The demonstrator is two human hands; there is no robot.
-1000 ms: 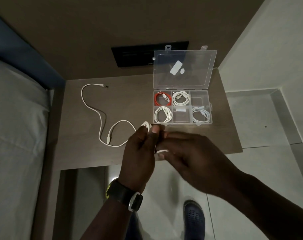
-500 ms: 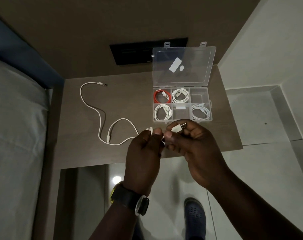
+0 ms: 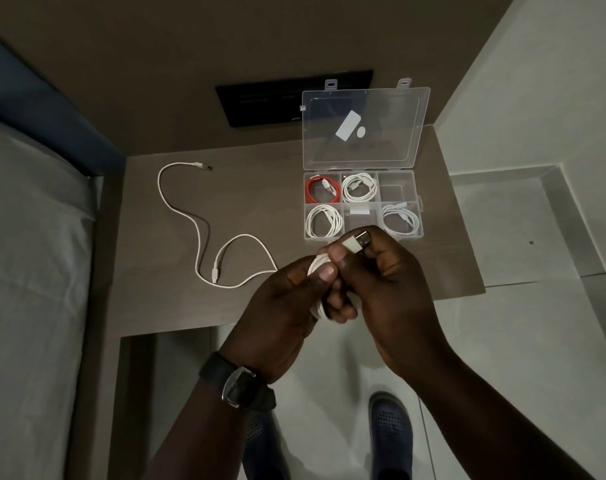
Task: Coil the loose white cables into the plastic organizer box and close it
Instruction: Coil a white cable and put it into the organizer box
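Observation:
A clear plastic organizer box [image 3: 417,202] stands open on the bedside table, its lid [image 3: 364,129] upright. Its compartments hold a red coiled cable [image 3: 323,190] and three white coils; two compartments look bare. My left hand [image 3: 287,306] grips a coiled white cable [image 3: 319,266] in front of the box. My right hand [image 3: 388,292] pinches that cable's USB plug [image 3: 357,242] between thumb and fingers. One loose white cable [image 3: 197,230] snakes across the table to the left, and one end of it runs behind my left hand.
The wooden table [image 3: 149,299] has a bed [image 3: 28,271] on its left and a tiled floor on its right. A black panel [image 3: 260,98] sits on the wall behind the box. My shoes [image 3: 390,431] show below the table edge.
My right hand has brought the USB plug up from below the coil to above it, next to my left thumb. The loose cable on the table has not moved.

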